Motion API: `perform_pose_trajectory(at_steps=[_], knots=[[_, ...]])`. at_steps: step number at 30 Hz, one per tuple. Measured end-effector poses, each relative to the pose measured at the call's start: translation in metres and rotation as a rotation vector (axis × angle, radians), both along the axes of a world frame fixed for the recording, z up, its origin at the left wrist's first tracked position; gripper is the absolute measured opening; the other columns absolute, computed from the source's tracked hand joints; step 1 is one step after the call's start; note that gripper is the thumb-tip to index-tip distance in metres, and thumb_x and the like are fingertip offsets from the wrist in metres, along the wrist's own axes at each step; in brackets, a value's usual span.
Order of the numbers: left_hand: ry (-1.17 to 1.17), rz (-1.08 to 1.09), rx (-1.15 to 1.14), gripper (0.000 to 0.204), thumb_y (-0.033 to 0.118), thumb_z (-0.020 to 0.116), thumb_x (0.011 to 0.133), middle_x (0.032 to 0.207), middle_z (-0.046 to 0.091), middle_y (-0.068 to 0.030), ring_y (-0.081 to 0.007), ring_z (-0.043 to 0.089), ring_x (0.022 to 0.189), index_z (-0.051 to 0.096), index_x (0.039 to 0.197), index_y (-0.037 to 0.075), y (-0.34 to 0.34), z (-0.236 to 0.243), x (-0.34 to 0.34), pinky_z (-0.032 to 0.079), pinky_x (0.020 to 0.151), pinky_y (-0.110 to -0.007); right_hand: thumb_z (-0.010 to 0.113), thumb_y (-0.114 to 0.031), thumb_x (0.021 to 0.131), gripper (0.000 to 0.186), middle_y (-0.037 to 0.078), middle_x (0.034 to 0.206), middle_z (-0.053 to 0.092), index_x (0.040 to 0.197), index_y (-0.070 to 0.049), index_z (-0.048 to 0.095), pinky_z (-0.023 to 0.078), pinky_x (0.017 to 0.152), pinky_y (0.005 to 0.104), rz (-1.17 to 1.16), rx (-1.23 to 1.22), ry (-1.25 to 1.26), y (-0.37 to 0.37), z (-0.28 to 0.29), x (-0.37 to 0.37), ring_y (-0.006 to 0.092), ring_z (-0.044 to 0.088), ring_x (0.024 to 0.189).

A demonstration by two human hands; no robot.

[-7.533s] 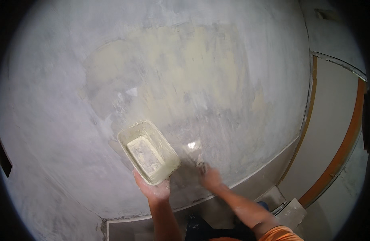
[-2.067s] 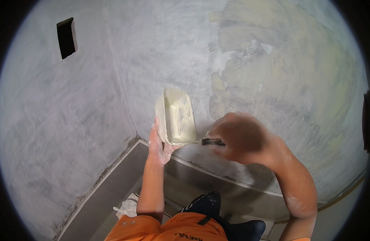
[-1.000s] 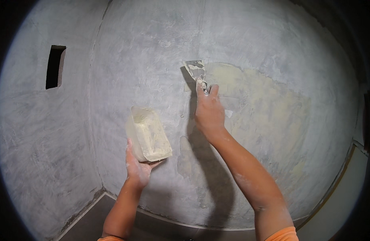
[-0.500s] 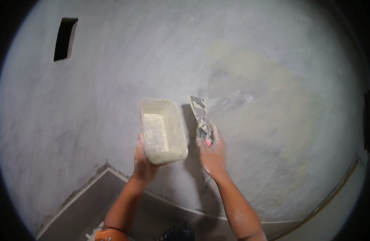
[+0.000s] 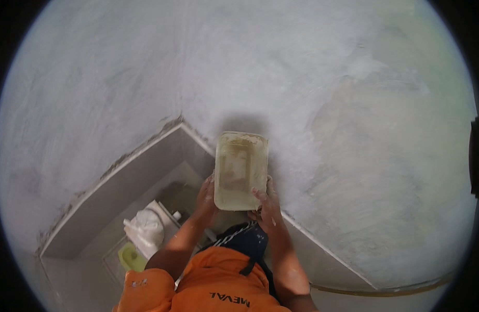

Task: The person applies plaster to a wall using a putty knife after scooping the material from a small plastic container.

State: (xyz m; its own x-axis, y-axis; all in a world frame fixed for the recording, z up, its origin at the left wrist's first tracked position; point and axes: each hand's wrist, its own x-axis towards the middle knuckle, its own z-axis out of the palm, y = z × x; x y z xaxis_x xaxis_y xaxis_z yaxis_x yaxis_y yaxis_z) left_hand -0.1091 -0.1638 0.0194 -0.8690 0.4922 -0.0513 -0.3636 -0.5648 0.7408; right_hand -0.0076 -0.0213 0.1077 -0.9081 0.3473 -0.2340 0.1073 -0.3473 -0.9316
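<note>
My left hand [image 5: 205, 195] has its fingers closed on the near left corner of a rectangular plastic mud tray [image 5: 240, 170], gripping from the side and underneath so the open top stays facing me. My right hand [image 5: 264, 205] meets the tray at its near right corner, fingers [image 5: 258, 195] curled over the rim; a thin metal blade edge [image 5: 234, 235] shows just below that hand, so I judge it also pinches a putty knife, though I cannot tell exactly how the fingers wrap its handle. With 2 hands on the near end, the tray is held level, out in front of my chest, close to the grey skimmed wall [image 5: 302, 78]. Pale filler coats the tray's inside. Below, past my orange shirt [image 5: 208, 286], grey floor tiles [image 5: 146, 171] meet the wall, and a white bag [image 5: 145, 229] sits beside a small green container [image 5: 130, 257].
</note>
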Motion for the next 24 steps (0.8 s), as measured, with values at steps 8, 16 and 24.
perform_pose_trajectory(at_steps=[8,16,24], knots=[[0.496,0.282,-0.981,0.034,0.029,0.046,0.109,0.111,0.070,-0.0206,-0.0397,0.065,0.107,0.060,0.117,-0.001,-0.076,-0.099,-0.022,0.049,0.092,-0.044,0.066,-0.026,0.095,0.046,0.004,0.094,0.055,0.134,-0.012,0.045,0.042,0.043,0.0263,0.093,-0.066,-0.153,-0.033,-0.103,-0.026,0.0099,0.049,0.056],[1.145,0.122,-1.575,0.040,0.031,0.064,0.093,0.119,0.066,-0.0181,-0.0360,0.061,0.114,0.060,0.122,0.003,-0.146,-0.176,0.007,0.043,0.103,-0.047,0.070,-0.029,0.094,0.045,0.004,0.090,0.054,0.127,-0.010,0.045,0.039,0.043,0.0262,0.171,-0.083,-0.269,-0.060,-0.135,-0.033,0.0099,0.047,0.055],[1.150,0.040,-1.631,0.040,0.027,0.061,0.090,0.117,0.067,-0.0131,-0.0296,0.061,0.116,0.061,0.124,0.007,-0.144,-0.180,0.003,0.040,0.106,-0.047,0.066,-0.025,0.097,0.038,0.003,0.092,0.054,0.126,-0.009,0.048,0.038,0.045,0.0252,0.151,-0.040,-0.434,-0.072,-0.132,-0.047,0.0101,0.045,0.055]])
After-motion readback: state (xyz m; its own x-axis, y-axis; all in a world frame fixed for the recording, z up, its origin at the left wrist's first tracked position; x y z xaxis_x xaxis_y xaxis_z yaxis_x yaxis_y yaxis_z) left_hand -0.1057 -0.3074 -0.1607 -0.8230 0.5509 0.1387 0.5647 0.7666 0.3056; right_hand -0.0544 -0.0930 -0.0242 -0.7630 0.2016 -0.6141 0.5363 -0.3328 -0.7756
